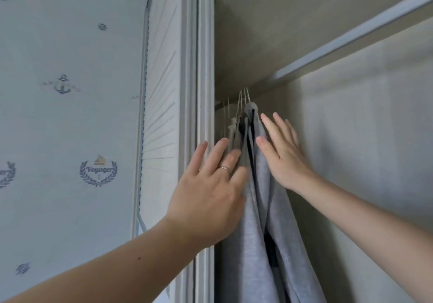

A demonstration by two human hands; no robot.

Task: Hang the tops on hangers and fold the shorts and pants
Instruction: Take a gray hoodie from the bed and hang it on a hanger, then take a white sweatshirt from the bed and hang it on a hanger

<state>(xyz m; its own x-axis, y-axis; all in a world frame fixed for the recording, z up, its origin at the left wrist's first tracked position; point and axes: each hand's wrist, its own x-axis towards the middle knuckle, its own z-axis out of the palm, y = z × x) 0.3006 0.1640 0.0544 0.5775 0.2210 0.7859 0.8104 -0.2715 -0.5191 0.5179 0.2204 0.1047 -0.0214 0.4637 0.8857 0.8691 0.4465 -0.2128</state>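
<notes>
The grey top [255,213] hangs inside the wardrobe [351,138], close to its left side, and its cloth falls in long folds down to the bottom edge of our view. A dark strip shows between the folds; we cannot tell whether it belongs to the top or to another garment. Above its neck we see a bunch of thin pale hanger hooks [244,95] pressed close together, with other light garments [232,127] packed just to the left.

Our left hand [206,185] is open, its fingers straight and slightly spread, lying flat against the left side of the bundle; it grips nothing. A thin ring [224,168] sits on one finger. Our right hand [283,153] is open too, fingers straight and fanned, set along the right side of the grey top with the thumb at the cloth, holding nothing.

Left of the clothes stands the white wardrobe frame [205,68], and beside it a slatted door panel [161,92]. A shelf edge [351,35] runs above. Farther left is pale wallpaper [70,45] printed with anchors and a "Voyager" emblem.
</notes>
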